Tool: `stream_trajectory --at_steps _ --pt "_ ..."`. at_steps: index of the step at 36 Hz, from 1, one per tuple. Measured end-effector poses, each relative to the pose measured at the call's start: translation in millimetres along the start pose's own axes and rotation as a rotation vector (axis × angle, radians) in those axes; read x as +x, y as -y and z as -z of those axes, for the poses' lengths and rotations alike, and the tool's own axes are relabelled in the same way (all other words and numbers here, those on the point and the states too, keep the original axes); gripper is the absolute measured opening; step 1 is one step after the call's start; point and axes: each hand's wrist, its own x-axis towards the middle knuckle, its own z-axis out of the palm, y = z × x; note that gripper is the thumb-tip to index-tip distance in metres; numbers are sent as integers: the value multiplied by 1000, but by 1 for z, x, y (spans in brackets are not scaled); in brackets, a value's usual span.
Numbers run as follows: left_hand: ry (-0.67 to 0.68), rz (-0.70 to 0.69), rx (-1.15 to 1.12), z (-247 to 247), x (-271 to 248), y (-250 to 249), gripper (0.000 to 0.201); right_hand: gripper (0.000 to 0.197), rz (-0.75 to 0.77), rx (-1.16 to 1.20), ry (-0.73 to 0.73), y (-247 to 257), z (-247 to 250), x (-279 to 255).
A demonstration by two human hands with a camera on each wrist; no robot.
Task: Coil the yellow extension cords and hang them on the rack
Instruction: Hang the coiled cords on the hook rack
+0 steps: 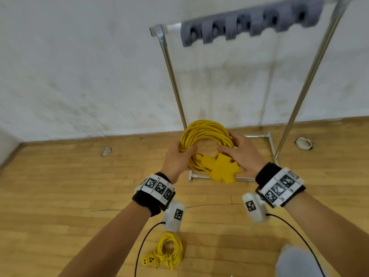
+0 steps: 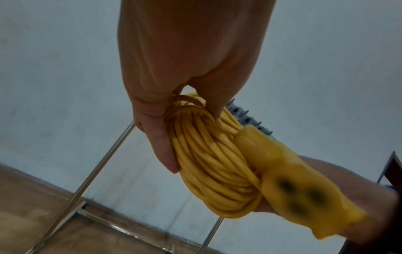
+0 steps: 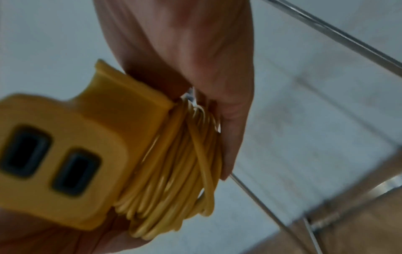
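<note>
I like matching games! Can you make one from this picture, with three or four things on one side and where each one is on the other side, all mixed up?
Things:
1. big yellow cord coil
2. small yellow cord coil
3. grey hooks
4. yellow socket block

Places:
A. lying on the wooden floor
B. on the rack's top bar
C. held between both hands
D. hanging at the bottom of the held coil

Pairs: 1-C, 2-A, 3-B, 4-D
</note>
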Motion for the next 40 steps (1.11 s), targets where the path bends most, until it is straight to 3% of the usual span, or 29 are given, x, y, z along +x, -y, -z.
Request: stream_trajectory --at_steps 4,12,16,18,22,26,31,34,40 --pt "-19 5 -18 23 -15 -95 21 40 44 -101 48 99 14 16" --pt "-106 -43 93 50 -27 -308 45 41 164 -198 86 292 69 49" --pt "-119 -42 111 46 -31 -380 41 36 170 -186 125 354 100 64" --pt "-138 -33 134 43 -29 -401 49 38 171 -180 144 368 110 72" --pt "-185 -44 218 36 -17 -419 57 47 147 -170 159 369 119 86" --pt "-216 -35 310 27 -2 -421 41 50 106 -183 158 356 120 104" --pt "-206 -8 352 26 33 -401 50 52 86 -196 185 337 112 134" --pt "-213 14 366 31 60 -390 40 53 45 -216 201 327 99 161" --pt "-92 84 380 45 141 -355 37 69 -20 -276 193 287 77 226"
